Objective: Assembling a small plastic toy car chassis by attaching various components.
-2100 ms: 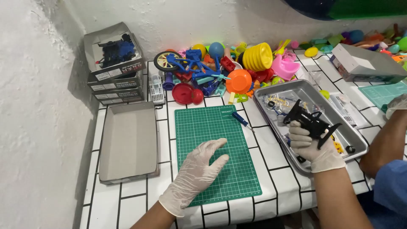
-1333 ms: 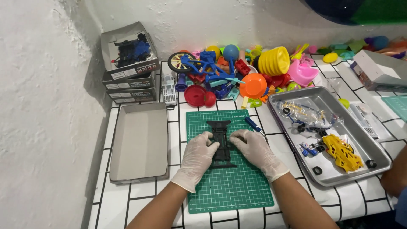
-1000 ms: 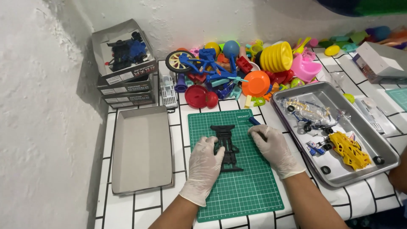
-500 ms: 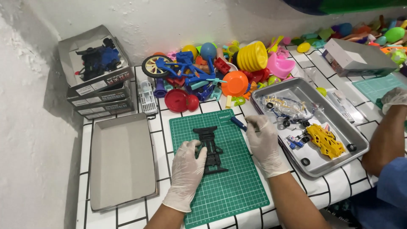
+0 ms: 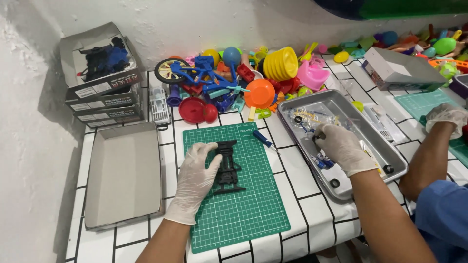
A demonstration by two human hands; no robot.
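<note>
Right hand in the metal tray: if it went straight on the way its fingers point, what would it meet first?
Probably the clear bag of small parts just beyond the right hand, within the metal tray; depth is uncertain.

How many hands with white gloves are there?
3. The left hand rests on the black chassis on the green mat. The right hand is in the metal tray. Another person's gloved hand is at the right edge.

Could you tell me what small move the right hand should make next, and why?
Probably close the fingers on one small part and lift it out. The right hand is down in the metal tray among loose small parts, while the left hand rests on the black chassis on the green cutting mat.
</note>
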